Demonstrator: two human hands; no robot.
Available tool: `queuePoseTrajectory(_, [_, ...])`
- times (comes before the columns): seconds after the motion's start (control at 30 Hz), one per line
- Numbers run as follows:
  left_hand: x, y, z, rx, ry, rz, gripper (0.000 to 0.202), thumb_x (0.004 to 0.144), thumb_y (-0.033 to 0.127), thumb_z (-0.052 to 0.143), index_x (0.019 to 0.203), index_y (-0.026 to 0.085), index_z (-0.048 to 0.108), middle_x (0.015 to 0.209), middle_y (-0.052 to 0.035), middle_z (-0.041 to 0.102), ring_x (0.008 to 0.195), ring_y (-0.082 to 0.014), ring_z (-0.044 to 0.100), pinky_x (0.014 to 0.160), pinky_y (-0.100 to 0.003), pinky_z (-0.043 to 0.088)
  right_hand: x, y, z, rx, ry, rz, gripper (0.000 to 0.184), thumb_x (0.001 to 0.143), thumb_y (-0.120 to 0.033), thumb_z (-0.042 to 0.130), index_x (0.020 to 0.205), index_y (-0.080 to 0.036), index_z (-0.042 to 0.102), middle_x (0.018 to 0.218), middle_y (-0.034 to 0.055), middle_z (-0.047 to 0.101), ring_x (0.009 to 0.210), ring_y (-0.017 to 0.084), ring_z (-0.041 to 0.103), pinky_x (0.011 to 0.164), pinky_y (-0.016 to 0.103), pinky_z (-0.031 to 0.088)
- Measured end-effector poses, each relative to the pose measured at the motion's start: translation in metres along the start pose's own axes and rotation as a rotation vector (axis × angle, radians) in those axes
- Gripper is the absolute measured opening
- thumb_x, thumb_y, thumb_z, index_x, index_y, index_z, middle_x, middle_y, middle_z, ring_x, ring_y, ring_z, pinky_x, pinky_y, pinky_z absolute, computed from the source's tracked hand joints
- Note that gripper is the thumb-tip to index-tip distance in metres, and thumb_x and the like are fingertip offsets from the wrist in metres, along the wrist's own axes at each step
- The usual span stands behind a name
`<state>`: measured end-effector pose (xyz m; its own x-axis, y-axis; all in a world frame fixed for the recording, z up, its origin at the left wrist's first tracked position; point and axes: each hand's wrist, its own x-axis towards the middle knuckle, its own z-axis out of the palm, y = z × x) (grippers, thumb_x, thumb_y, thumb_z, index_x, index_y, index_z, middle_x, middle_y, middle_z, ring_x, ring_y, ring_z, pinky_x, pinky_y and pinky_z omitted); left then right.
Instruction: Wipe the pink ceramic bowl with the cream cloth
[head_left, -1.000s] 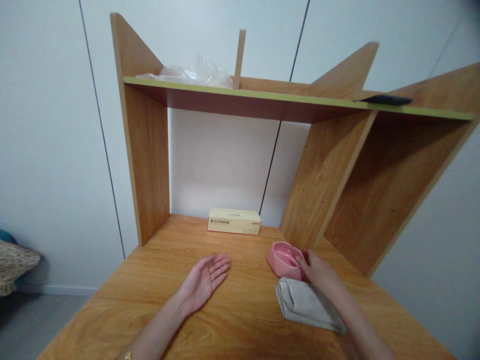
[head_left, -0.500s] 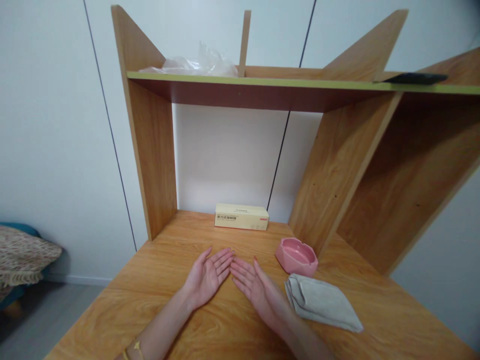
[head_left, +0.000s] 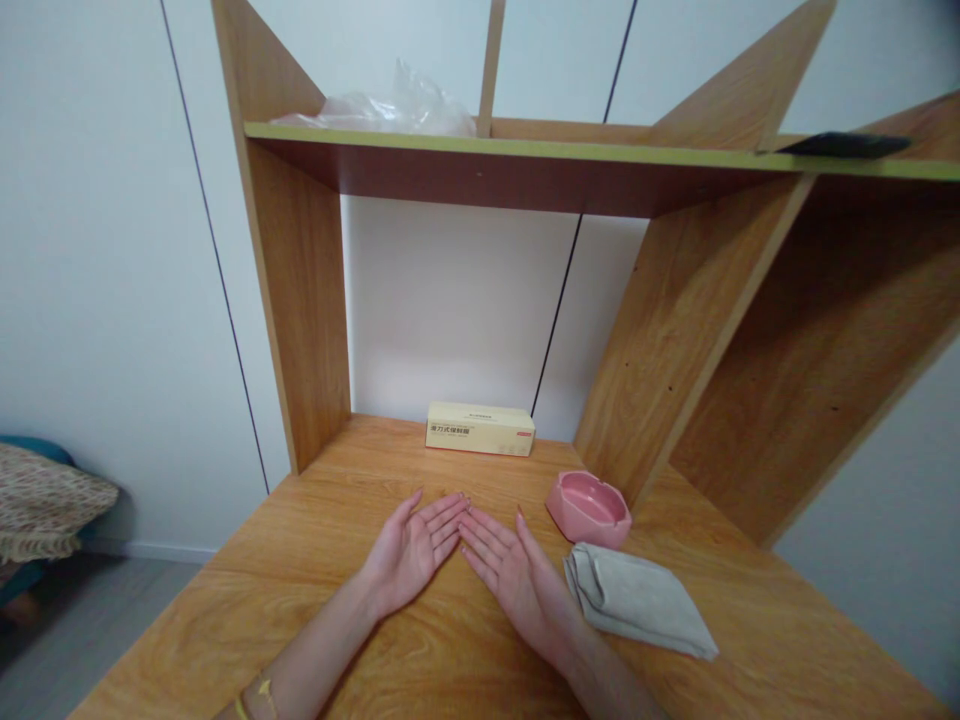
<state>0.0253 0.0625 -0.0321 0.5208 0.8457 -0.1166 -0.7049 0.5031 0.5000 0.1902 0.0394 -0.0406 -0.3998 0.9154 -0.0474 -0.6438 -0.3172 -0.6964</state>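
Note:
My left hand (head_left: pixel 412 552) is palm up over the wooden desk, fingers stretched out and holding nothing. My right hand (head_left: pixel 516 578) is also palm up and open, its thumb pointing away from the other fingers. The fingertips of both hands meet or nearly meet in the middle. Right of my right hand lies a folded grey cloth (head_left: pixel 645 605); my wrist is close to its left edge. Behind the cloth sits a pink angular ashtray (head_left: pixel 589 512). At the back of the desk stands a long cream box (head_left: pixel 480 430) with dark printed characters.
A wooden desk (head_left: pixel 247 590) carries a hutch with upright side panels (head_left: pixel 300 300) and a green-edged shelf (head_left: pixel 480 146). On that shelf lie a clear plastic bag (head_left: pixel 405 105) and a flat black object (head_left: pixel 844 146). Patterned fabric (head_left: pixel 49 500) drapes over teal furniture at far left.
The camera view has shifted slightly, so the shelf sits higher in the picture. Both hands keep nearly the same open pose, and the objects on the desk have not moved.

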Motion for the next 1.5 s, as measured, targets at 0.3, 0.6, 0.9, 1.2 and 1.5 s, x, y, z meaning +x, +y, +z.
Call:
queuePoseTrajectory(0.3, [-0.0009,0.0007,0.0010,0.015,-0.026,0.002,0.044,0.085,0.031,0.037,0.116,0.002,0.047,0.115,-0.0173,0.054,0.107,-0.0184,0.051,0.094,-0.028,0.036,-0.0004,-0.0034,0.0004,0.012,0.024,-0.029,0.049,0.081,-0.051,0.039,0.104,-0.013,0.060,0.122,0.0122,0.052,0.116,0.018,0.044,0.102,0.033,0.027])
queuePoseTrajectory(0.6, [-0.0009,0.0011,0.0016,0.008,-0.003,-0.008,0.043,0.086,0.031,0.036,0.113,0.000,0.049,0.113,-0.0182,0.056,0.103,-0.0189,0.053,0.094,-0.029,0.036,-0.0011,-0.0046,0.0015,0.071,0.015,-0.017,0.049,0.084,-0.049,0.035,0.102,-0.013,0.061,0.117,0.0100,0.057,0.113,0.017,0.047,0.103,0.032,0.027])
queuePoseTrajectory(0.9, [-0.0017,0.0011,0.0027,-0.008,-0.003,-0.001,0.043,0.086,0.030,0.037,0.113,-0.001,0.049,0.112,-0.0186,0.056,0.104,-0.0188,0.053,0.094,-0.028,0.036,-0.0003,-0.0036,-0.0006,0.081,0.012,-0.019,0.049,0.083,-0.050,0.037,0.102,-0.012,0.061,0.118,0.0108,0.056,0.114,0.017,0.046,0.103,0.032,0.027])
queuePoseTrajectory(1.2, [-0.0011,0.0003,0.0008,0.001,-0.002,0.004,0.039,0.086,0.027,0.037,0.108,0.000,0.054,0.108,-0.0172,0.059,0.098,-0.0177,0.057,0.091,-0.027,0.039,0.0002,-0.0038,-0.0001,0.101,0.017,-0.003,0.048,0.083,-0.049,0.038,0.102,-0.012,0.062,0.117,0.0110,0.057,0.113,0.017,0.047,0.102,0.032,0.027])
queuePoseTrajectory(1.5, [-0.0018,-0.0013,0.0015,0.025,0.000,0.003,0.033,0.084,0.021,0.041,0.106,0.001,0.055,0.104,-0.0153,0.062,0.094,-0.0166,0.058,0.088,-0.026,0.042,-0.0003,-0.0038,0.0005,0.113,0.032,-0.017,0.048,0.083,-0.048,0.038,0.101,-0.010,0.062,0.118,0.0124,0.055,0.113,0.018,0.048,0.102,0.032,0.029])
